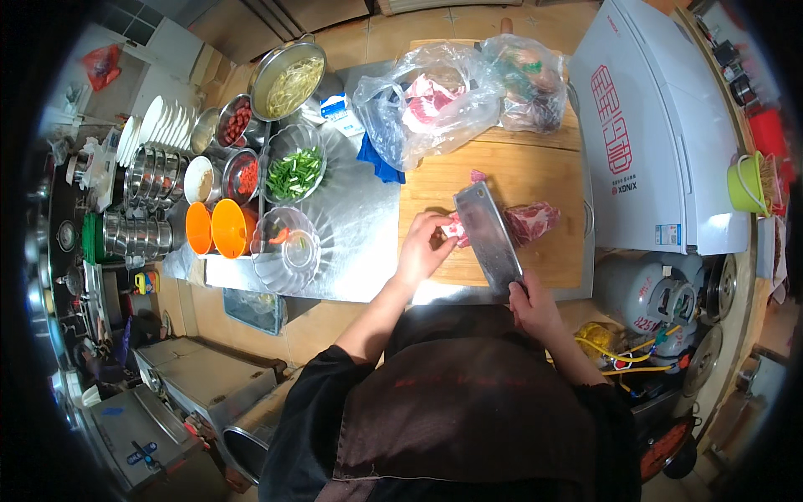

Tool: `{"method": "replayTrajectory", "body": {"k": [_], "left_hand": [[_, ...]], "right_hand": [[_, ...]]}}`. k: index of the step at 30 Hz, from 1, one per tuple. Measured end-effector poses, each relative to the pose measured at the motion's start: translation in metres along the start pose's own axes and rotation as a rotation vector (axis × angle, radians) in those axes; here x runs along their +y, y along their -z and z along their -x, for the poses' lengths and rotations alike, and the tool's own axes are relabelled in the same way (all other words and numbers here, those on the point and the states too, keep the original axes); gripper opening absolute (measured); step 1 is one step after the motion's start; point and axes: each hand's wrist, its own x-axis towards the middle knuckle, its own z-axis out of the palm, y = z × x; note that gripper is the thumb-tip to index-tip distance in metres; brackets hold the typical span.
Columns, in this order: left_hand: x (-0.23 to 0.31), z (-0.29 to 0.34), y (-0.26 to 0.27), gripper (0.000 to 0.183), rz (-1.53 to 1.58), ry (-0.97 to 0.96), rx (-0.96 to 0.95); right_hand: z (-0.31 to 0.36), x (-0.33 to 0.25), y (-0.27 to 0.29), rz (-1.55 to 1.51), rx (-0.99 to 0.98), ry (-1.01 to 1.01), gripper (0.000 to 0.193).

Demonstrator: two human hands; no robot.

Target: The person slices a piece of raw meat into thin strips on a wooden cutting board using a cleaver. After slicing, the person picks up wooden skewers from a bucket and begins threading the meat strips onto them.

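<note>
My right hand [535,306] is closed round the handle of a cleaver [487,237]. Its broad blade slants up and left across the wooden cutting board [435,186]. Left of the blade, my left hand [425,246] has its fingers bent onto a small piece of raw meat [453,229], close beside the steel. A larger chunk of red, marbled meat [533,222] lies on the board to the right of the blade. Past the blade's far end shows a small scrap of meat [478,176]. The cutting edge and any contact with the meat are hidden.
At the board's far side, an open plastic bag [386,109] holds raw meat, beside another filled bag [535,84]. To the left stand a bowl of chopped greens [294,174], orange containers [232,227], a clear bowl [284,251] and a pot [288,79]. A white freezer [661,142] borders the right.
</note>
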Motion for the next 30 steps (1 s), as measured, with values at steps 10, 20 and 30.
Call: {"method": "replayTrajectory", "body": {"k": [10, 20, 30], "left_hand": [[-0.005, -0.008, 0.016, 0.033, -0.177, -0.211, -0.053], [0.004, -0.009, 0.012, 0.027, -0.169, -0.072, -0.045], [0.005, -0.012, 0.008, 0.017, -0.224, -0.059, -0.016]], "right_hand": [[-0.007, 0.030, -0.009, -0.234, -0.074, -0.081, 0.020], [-0.041, 0.018, -0.028, -0.316, -0.077, 0.019, 0.016], [-0.029, 0.028, -0.015, -0.287, -0.169, -0.063, 0.020]]}}
